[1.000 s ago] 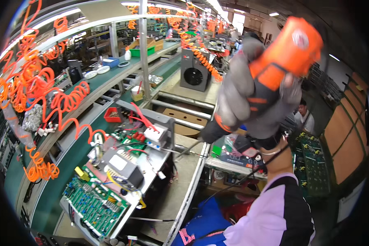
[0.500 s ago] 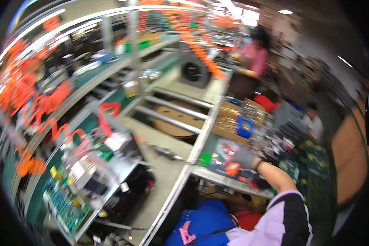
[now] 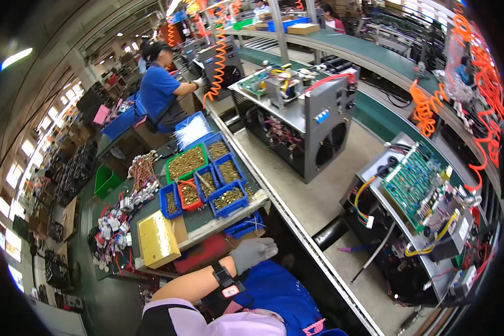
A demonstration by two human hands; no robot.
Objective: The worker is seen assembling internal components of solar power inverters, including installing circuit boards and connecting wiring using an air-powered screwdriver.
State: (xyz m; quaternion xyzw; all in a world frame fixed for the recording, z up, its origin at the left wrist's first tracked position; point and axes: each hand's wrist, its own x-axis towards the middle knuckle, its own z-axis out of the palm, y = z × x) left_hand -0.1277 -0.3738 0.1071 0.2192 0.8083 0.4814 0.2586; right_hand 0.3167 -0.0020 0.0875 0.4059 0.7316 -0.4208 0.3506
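My left hand [image 3: 254,253], in a grey glove, hovers over my blue apron [image 3: 280,294], its fingers stretched out with nothing visible in them. A dark band circles that wrist. Just beyond it stands the side bench, where a yellow box [image 3: 158,239] lies at the near corner. Behind that sit small bins of brass-coloured screws: a green bin [image 3: 168,173], a red bin [image 3: 196,205] and several blue ones, including a near blue bin [image 3: 215,211]. My right hand is out of view.
Opened machine units with a green circuit board [image 3: 411,182] and a grey fan panel [image 3: 326,126] stand on the line at right. A metal rail [image 3: 297,232] runs between bench and line. Orange coiled hoses [image 3: 427,109] hang overhead. A co-worker in blue [image 3: 159,92] stands at far left.
My view has swung from the line's other direction toward the screw bins. The right hand, earlier over cluttered parts on a bench, has left the picture; my left hand has come in.
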